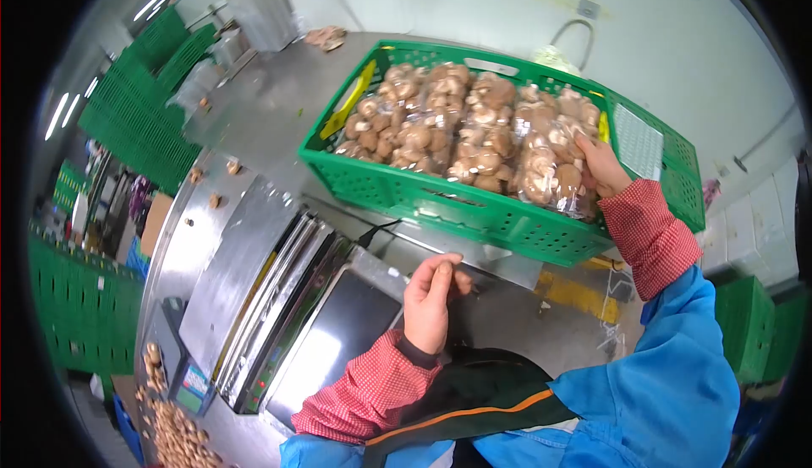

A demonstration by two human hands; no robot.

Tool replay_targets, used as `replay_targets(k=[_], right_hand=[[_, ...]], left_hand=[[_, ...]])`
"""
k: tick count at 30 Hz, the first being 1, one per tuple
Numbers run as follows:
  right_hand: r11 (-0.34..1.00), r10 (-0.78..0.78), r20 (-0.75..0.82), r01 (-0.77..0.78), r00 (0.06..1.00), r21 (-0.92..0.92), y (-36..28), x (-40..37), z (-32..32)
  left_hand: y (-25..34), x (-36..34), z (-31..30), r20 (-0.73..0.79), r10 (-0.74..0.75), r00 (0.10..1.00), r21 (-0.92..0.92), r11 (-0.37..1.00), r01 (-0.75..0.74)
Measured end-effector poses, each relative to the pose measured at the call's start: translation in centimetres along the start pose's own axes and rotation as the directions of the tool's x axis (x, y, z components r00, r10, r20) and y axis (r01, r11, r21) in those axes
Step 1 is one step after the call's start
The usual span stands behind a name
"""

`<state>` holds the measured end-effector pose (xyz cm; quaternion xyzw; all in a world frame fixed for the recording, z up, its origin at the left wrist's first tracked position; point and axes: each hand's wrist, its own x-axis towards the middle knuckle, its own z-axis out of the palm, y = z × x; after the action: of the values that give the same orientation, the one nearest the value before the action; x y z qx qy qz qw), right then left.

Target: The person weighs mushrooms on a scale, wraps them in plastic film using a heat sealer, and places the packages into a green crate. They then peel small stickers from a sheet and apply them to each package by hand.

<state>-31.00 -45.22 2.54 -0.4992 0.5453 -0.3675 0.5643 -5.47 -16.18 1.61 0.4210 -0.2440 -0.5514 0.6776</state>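
A green plastic crate (474, 210) stands on a steel table, filled with several clear bags of brown mushrooms (440, 125). My right hand (602, 168) reaches into the crate's right end and grips a bag of mushrooms (550, 176) lying against the near wall. My left hand (431, 299) hovers below the crate over the edge of a scale's dark platform (338, 341). Its fingers are loosely curled, thumb and forefinger nearly touching, and nothing shows between them. Both wrists wear red checked cuffs under blue sleeves.
A steel sealing machine (245, 290) lies left of the scale. Loose mushrooms (169, 426) pile up at the lower left. Stacked green crates (144, 104) stand at the far left, and more (753, 324) at the right. A white container (262, 11) sits at the table's far end.
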Motion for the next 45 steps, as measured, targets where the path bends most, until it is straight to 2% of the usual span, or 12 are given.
replay_targets(k=[3, 4, 5, 6, 7, 10, 14, 19, 24, 30, 33, 45], right_hand=[[0.999, -0.001, -0.058, 0.003, 0.998, 0.040, 2.7, 0.1, 2.6], [0.990, -0.052, 0.214, 0.021, 0.975, 0.143, 7.6, 5.4, -1.4], [0.749, -0.360, 0.354, 0.493, 0.863, -0.442, 12.5, 13.6, -7.0], [0.993, -0.055, 0.237, 0.078, 0.970, -0.090, 9.0, 9.7, -4.7], [0.966, -0.092, 0.175, 0.130, 0.980, -0.222, 7.1, 9.6, -5.3], [0.274, -0.554, 0.200, 0.404, 0.808, -0.873, -0.2, 8.2, -0.5], [-0.130, -0.711, 0.513, 0.627, 0.482, -0.768, -5.3, -7.9, 17.3], [0.204, -0.369, 0.928, 0.978, 0.040, 0.039, 0.9, -36.8, 43.1], [0.461, -0.023, 0.923, 0.815, -0.384, 0.351, 9.7, -55.9, 61.1], [0.667, 0.297, 0.931, 0.743, -0.211, -0.044, 23.0, -69.4, 78.4], [0.715, 0.421, 0.899, 0.653, -0.120, -0.248, 26.3, -73.6, 82.4], [0.692, 0.350, 0.937, 0.670, 0.012, -0.267, 26.7, -74.1, 83.5]], left_hand=[[0.1, -3.3, -2.7, -0.114, -0.023, 0.993, 0.070, 0.997, 0.031], [0.1, -4.5, -3.5, -0.150, -0.026, 0.988, 0.044, 0.998, 0.033], [-0.1, -5.7, -4.7, -0.152, -0.025, 0.988, 0.045, 0.998, 0.032], [-0.4, -6.9, -6.2, -0.158, -0.023, 0.987, 0.041, 0.999, 0.030], [-0.2, -8.4, -7.3, -0.189, -0.025, 0.982, -0.003, 1.000, 0.025], [0.3, -12.2, -11.4, -0.240, 0.041, 0.970, -0.102, 0.993, -0.068], [5.5, -20.8, -17.3, -0.467, 0.206, 0.860, 0.059, 0.978, -0.202], [9.4, -37.8, -31.1, -0.765, 0.486, 0.423, 0.390, 0.872, -0.296], [12.2, -59.8, -48.1, -0.676, 0.646, -0.354, 0.645, 0.751, 0.141], [14.6, -75.1, -62.3, -0.717, 0.662, -0.219, 0.231, 0.523, 0.821], [14.3, -76.0, -67.2, -0.904, 0.367, -0.217, -0.076, 0.363, 0.929], [15.1, -75.0, -67.9, -0.940, -0.128, 0.317, 0.104, 0.777, 0.621]])
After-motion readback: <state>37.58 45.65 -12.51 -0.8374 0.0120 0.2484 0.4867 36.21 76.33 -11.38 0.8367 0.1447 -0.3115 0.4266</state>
